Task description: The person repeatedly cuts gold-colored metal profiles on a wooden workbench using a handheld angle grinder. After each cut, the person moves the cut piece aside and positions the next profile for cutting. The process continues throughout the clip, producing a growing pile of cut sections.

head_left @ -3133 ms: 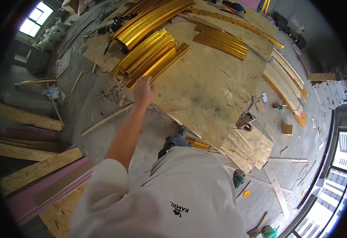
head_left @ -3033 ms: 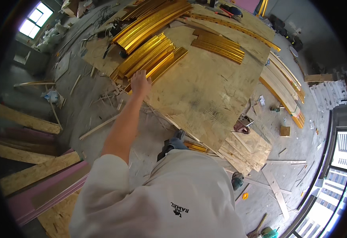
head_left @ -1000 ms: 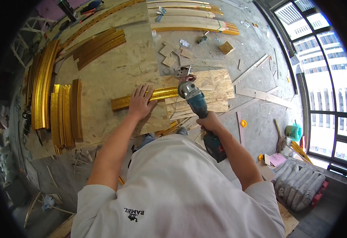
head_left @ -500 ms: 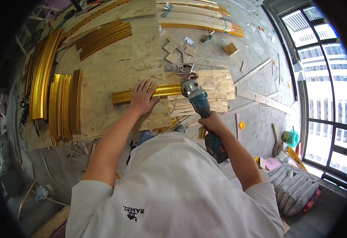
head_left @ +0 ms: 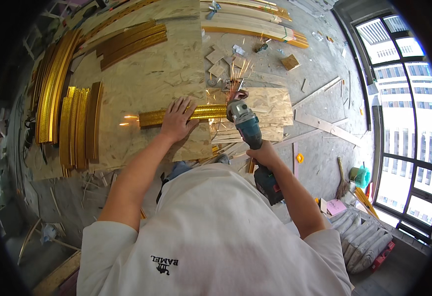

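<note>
My left hand (head_left: pixel 177 121) lies over a gold patterned moulding strip (head_left: pixel 211 111) on the board-topped table (head_left: pixel 157 89), its fingers spread and stretched out across it. My right hand (head_left: pixel 265 154) is closed around the body of a teal and black cordless angle grinder (head_left: pixel 248 127). The grinder's head is at the strip's right end, just past the table edge. Orange sparks (head_left: pixel 237 73) fan out beyond the grinder, and more streaks show past the strip's left end. The exact contact of the disc is hidden behind the head.
Stacked gold mouldings (head_left: pixel 80 128) lie on the table's left side, with brown-gold strips (head_left: pixel 134 44) farther back. Wood-chip board pieces (head_left: pixel 270 113) lie right of the table. Long strips (head_left: pixel 255 30), offcuts and a broom (head_left: pixel 342 180) are on the floor. Tall windows (head_left: pixel 398 118) stand right.
Sparks now fly from the grinder's head and streak past the strip's left end; none showed before. Both hands keep nearly the same places, and the view has shifted slightly.
</note>
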